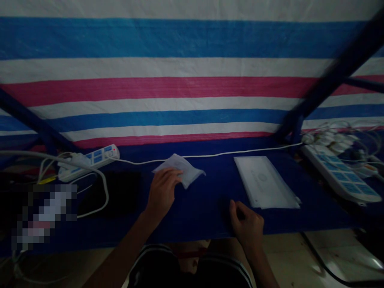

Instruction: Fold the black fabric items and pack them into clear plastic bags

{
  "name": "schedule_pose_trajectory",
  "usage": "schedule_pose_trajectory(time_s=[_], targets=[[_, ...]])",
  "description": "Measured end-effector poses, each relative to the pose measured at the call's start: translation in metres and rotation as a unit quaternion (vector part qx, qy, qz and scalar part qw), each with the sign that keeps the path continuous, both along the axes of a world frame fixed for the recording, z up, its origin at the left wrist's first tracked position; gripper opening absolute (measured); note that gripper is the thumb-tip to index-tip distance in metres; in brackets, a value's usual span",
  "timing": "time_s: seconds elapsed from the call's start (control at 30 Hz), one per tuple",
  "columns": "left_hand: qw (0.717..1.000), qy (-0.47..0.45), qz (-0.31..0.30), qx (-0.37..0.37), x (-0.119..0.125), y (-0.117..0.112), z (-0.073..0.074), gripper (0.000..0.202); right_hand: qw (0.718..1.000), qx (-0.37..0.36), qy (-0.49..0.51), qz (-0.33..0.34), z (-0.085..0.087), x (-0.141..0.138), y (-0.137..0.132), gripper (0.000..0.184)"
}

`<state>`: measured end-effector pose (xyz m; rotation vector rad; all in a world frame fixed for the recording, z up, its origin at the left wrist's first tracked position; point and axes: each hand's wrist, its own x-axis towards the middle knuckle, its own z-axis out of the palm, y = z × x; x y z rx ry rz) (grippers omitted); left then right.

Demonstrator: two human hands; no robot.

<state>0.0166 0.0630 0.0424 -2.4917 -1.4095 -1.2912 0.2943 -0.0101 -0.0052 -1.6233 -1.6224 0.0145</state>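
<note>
My left hand (163, 192) lies on a crumpled piece of thin white material (184, 170), a tissue or soft bag, with its fingers gripping the near edge. My right hand (246, 226) rests at the front edge of the dark blue table (204, 216), its fingers curled and holding nothing I can see. A flat white packet in a clear sleeve (265, 183) lies just beyond that hand, not touching it.
Power strips (88, 162) (339, 174) with plugs and cables stand at both sides. A white cable (207, 157) runs along the back. A dark flat object (111, 194) and a pixelated patch (45, 216) lie left. A striped tarpaulin (180, 92) and blue struts (330, 80) close the back.
</note>
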Motion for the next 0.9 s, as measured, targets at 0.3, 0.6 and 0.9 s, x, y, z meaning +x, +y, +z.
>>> schedule_pose_trajectory(time_s=[0.3, 0.6, 0.9], targets=[[0.988, 0.026, -0.097, -0.114, -0.013, -0.097, -0.028, 0.02, 0.998, -0.06, 0.023, 0.003, 0.006, 0.0, 0.001, 0.051], [0.988, -0.016, -0.075, -0.133, -0.006, -0.079, 0.001, 0.019, 0.968, -0.075, 0.018, 0.237, 0.023, -0.071, -0.011, 0.049], [0.983, 0.014, 0.054, -0.173, 0.01, -0.016, -0.017, 0.033, 0.946, -0.158, -0.097, 0.265, 0.009, -0.099, -0.024, 0.078]])
